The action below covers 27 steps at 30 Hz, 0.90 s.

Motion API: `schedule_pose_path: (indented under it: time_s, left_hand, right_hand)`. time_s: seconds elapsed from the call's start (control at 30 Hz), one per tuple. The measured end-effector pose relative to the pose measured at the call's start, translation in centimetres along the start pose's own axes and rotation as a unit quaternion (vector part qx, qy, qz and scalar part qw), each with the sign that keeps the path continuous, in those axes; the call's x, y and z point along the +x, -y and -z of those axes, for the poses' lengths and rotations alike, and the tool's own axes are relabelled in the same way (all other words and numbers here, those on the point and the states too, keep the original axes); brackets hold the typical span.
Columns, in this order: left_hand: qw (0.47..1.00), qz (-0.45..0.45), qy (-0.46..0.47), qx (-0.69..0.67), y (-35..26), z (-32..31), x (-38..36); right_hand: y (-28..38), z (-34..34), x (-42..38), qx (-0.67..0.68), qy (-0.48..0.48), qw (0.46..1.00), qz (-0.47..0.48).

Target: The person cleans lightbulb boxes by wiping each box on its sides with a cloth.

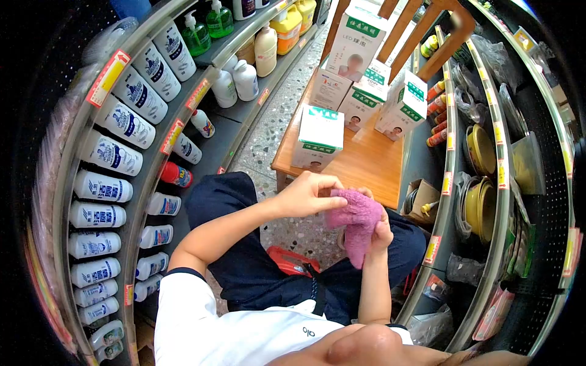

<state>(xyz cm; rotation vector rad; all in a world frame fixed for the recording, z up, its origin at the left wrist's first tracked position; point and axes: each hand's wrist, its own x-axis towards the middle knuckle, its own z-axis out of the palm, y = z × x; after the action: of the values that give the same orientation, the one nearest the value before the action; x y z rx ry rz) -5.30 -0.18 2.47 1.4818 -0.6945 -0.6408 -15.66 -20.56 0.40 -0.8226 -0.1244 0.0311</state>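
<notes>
A person's left hand (312, 194) and right hand (382, 233) grasp a fuzzy pink cloth (357, 219), its folds partly hiding the right, near white-and-green cardboard bulb boxes (318, 135) on a brown wooden chair (373, 172).

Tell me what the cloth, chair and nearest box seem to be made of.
Cloth: soft, matte fabric, perhaps microfibre or terry; the surface looks fuzzy and one end droops.
Chair: likely varnished wood, given its orange-brown tone and light sheen.
Box: probably printed cardboard, with smooth flat faces and crisp folded edges.
</notes>
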Motion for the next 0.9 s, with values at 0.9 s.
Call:
schedule_pose_path:
  time_s: [0.9]
  left_hand:
    - [0.958,-0.057,-0.193,0.204,-0.2,9.4,2.4]
  right_hand:
    - [6.7,0.4,13.9,-0.574,0.135,0.786,0.186]
